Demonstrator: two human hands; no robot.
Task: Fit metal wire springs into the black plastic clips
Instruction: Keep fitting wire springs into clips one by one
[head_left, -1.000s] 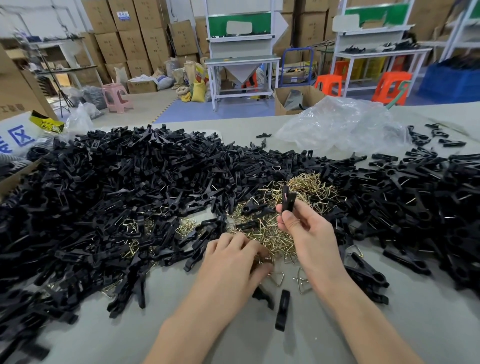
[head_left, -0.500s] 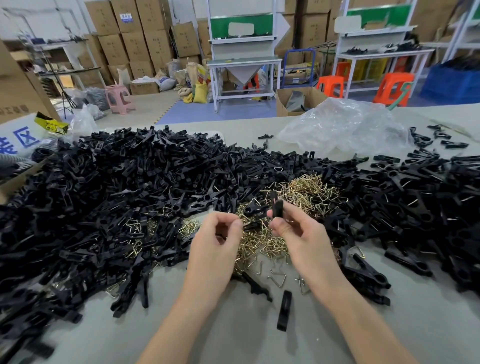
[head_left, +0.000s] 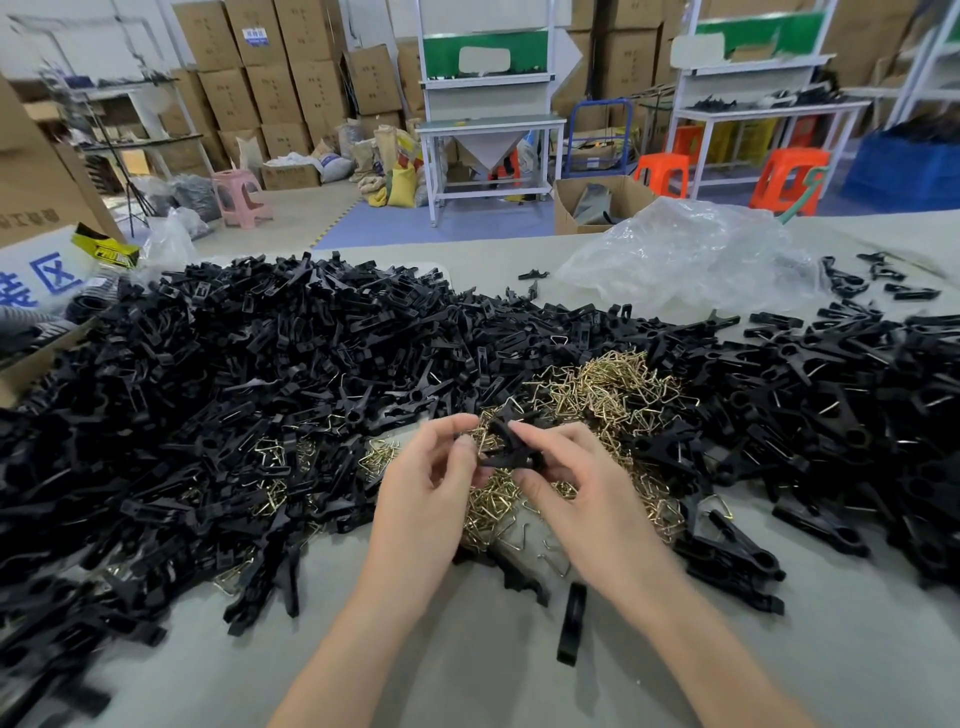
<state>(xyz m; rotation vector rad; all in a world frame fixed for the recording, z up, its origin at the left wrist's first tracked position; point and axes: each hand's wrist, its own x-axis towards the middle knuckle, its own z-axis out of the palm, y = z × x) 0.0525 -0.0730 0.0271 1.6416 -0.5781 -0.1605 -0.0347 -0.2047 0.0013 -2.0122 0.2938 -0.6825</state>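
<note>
Left hand (head_left: 423, 486), right hand (head_left: 576, 499) pinch one clip (head_left: 511, 453) — over springs (head_left: 623, 389) (heaped).

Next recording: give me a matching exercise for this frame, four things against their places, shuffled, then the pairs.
Things
1. held clip
2. spring pile
3. plastic bag
4. lone clip piece

Places
A. pinched between left hand and right hand
B. crumpled, far right of the table
C. alone on bare table, nearer the camera than the hands
D. amid the black clip heap

Pairs: 1-A, 2-D, 3-B, 4-C.
</note>
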